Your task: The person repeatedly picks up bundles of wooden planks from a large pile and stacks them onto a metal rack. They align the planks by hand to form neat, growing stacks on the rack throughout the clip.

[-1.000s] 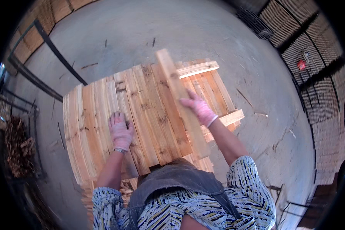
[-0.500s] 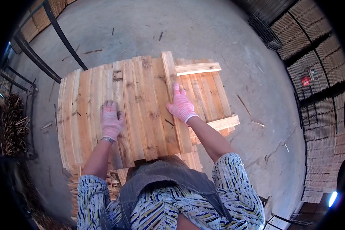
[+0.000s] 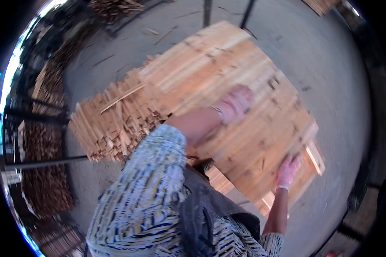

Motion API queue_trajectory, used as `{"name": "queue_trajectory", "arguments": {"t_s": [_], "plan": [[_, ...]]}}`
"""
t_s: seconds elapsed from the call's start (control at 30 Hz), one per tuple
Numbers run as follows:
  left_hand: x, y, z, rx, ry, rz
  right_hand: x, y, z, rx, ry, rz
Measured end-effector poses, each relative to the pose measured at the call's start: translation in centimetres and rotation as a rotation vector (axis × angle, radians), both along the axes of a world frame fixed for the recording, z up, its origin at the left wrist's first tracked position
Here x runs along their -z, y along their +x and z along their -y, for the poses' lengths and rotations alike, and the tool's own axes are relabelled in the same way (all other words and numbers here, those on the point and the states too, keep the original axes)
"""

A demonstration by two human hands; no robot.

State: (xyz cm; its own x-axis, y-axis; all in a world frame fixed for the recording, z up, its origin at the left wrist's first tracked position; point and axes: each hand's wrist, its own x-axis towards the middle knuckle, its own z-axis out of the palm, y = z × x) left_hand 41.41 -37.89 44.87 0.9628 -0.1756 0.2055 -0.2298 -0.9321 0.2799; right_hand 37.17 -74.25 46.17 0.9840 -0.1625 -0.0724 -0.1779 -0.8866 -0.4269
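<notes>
Grey concrete floor (image 3: 326,92) extends around wooden boards (image 3: 261,143) laid side by side, directly beneath the fingers. Gloved left hand (image 3: 237,104) is positioned over the middle of the boards, its fingers too blurred to tell whether open or curled, with stacked wood strips (image 3: 116,113) to their left. Gloved right hand (image 3: 288,172) has its fingers extended, gripping nothing, over the boards' right-hand end, with a wooden crosspiece (image 3: 315,159) just to their right.
</notes>
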Motion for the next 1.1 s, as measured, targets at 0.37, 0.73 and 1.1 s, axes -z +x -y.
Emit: {"name": "queue_trajectory", "arguments": {"t_s": [0.37,0.73,1.1], "plan": [[-2.7,-12.4,-2.8,0.281,-0.906,-0.397,-2.9,-3.5,-4.3,-0.184,-0.219,0.296],[10.5,-42.7,-40.3,-0.949,-0.935,-0.727,5.0,-24.5,-39.5,-0.615,0.111,-0.725],[25.4,-47.7,-57.6,-1.108,0.014,-1.011,35.2,-16.0,-68.4,-0.951,0.445,-0.727]]}}
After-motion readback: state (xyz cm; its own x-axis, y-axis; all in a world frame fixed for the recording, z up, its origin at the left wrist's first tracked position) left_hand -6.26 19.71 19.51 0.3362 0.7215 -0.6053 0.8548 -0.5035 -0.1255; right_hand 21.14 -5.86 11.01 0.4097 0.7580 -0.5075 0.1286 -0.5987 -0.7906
